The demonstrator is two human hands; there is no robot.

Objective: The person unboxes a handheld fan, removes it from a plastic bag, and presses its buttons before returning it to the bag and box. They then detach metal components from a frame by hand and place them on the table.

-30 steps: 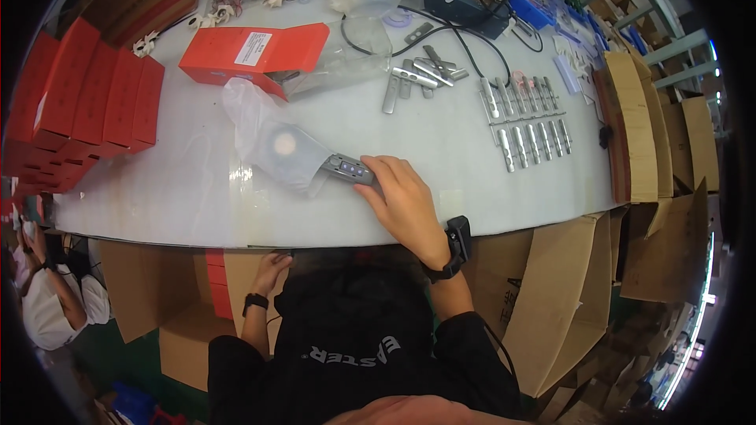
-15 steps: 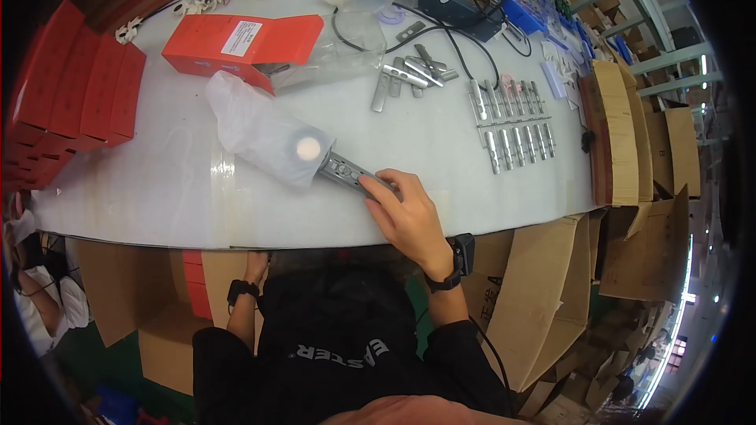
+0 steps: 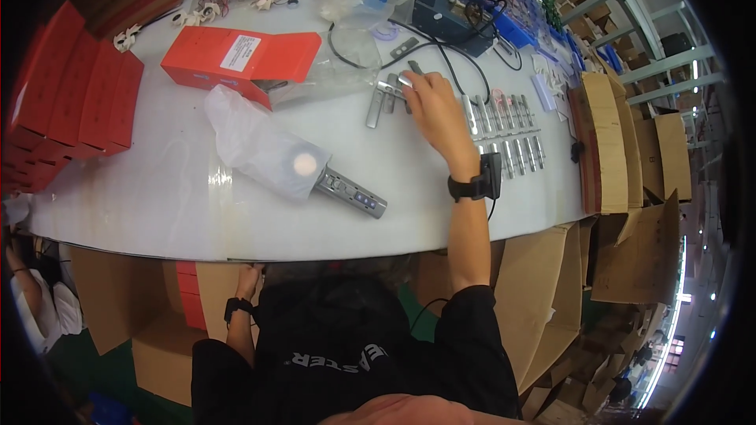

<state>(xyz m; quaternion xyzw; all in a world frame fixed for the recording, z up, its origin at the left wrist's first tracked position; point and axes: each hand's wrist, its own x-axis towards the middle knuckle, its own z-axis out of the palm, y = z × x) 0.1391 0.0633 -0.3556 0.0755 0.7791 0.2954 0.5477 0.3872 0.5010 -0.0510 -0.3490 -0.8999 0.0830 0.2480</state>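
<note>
My right hand (image 3: 435, 110) reaches over a loose pile of grey strip-shaped covers (image 3: 376, 107), its fingers bent and closed on one grey cover (image 3: 405, 79) at the top. Most of that cover is hidden under the hand. Nearer to me lies a grey handheld device (image 3: 356, 194), its handle bare and its other end inside a white plastic bag (image 3: 264, 142). A pale round disc (image 3: 304, 164) shows on the bag. My left hand (image 3: 250, 279) is low at the table's front edge, beside a cardboard box, with its fingers mostly hidden.
An opened red box (image 3: 209, 61) lies at the back, beside a clear plastic bag (image 3: 346, 59). Red boxes (image 3: 75, 102) are stacked at left. Silver cylindrical parts (image 3: 512, 135) stand in two rows at right, near a dark machine with cables (image 3: 453, 16). Open cartons (image 3: 543, 299) flank me.
My right hand has let go of the grey device and moved up and right to the pile of covers. The device stays on the table, its handle now uncovered. My left hand stays low.
</note>
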